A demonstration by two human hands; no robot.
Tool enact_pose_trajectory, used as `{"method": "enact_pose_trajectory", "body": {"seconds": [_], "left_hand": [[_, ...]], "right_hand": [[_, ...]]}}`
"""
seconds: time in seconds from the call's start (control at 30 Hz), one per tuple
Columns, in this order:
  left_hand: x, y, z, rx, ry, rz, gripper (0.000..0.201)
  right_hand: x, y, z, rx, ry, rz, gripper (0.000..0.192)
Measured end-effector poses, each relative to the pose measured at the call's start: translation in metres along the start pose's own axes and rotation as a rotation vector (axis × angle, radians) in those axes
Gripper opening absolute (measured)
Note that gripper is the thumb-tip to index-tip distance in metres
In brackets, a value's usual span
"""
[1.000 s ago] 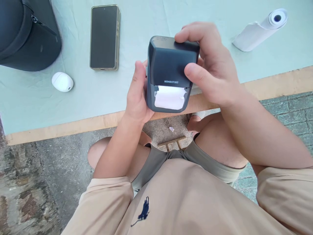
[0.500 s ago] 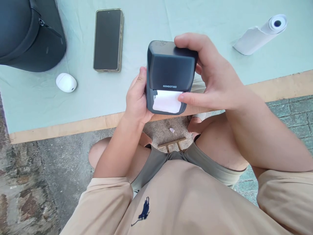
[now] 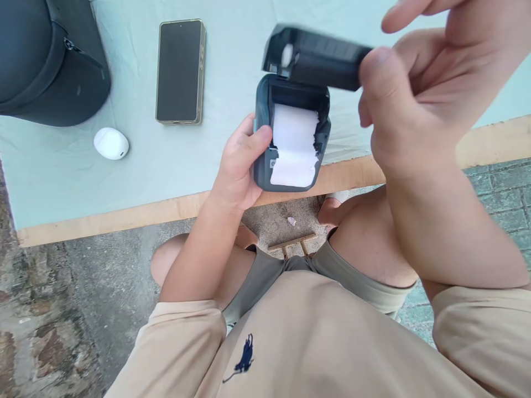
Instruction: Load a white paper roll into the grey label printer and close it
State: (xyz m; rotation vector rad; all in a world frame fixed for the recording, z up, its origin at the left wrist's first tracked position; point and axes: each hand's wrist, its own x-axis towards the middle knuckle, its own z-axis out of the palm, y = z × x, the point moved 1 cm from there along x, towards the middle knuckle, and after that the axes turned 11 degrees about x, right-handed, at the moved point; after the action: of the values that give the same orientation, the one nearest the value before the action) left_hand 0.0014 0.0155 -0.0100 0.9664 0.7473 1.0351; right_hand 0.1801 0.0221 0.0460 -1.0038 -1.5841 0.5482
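Observation:
My left hand point(image 3: 238, 168) grips the left side of a small dark grey label printer point(image 3: 265, 171), held just above the near edge of the table. Its lid point(image 3: 319, 58) is swung up and open. My right hand point(image 3: 415, 105) is raised at the right, thumb and fingers holding the lid's front edge. Inside the open printer lies a white paper roll point(image 3: 295, 145), its end hanging over the front.
The table point(image 3: 124, 210) has a pale green cover and a wooden edge. On it lie a black phone point(image 3: 180, 71), a white egg-shaped case point(image 3: 110, 143) and a dark zipped bag point(image 3: 45, 55) at the far left. Stone paving lies below my knees.
The printer's lid was shut; my right hand has lifted it open, exposing the paper roll. The spare roll at the back right is now hidden behind my right hand.

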Motion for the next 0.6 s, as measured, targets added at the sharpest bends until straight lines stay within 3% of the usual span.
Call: {"method": "enact_pose_trajectory", "body": {"seconds": [0.17,0.3,0.37,0.47,0.6], "left_hand": [[-0.001,0.0,0.001,0.031,0.008,-0.024,0.014],[0.0,-0.001,0.0,0.051,0.011,-0.053,0.023],[0.0,-0.002,0.0,0.074,0.017,-0.063,0.029],[-0.001,-0.001,0.001,0.102,0.009,-0.068,0.035],[-0.004,0.002,0.002,0.088,-0.009,-0.095,0.03]], "right_hand": [[0.0,-0.002,0.002,0.0,-0.019,-0.013,0.01],[-0.003,0.003,0.009,-0.317,-0.318,-0.094,0.009],[-0.004,0.004,0.012,-0.463,-0.44,-0.042,0.018],[-0.003,0.003,0.012,-0.603,-0.51,0.082,0.034],[-0.001,-0.007,0.008,-0.526,-0.555,0.13,0.036]]}}
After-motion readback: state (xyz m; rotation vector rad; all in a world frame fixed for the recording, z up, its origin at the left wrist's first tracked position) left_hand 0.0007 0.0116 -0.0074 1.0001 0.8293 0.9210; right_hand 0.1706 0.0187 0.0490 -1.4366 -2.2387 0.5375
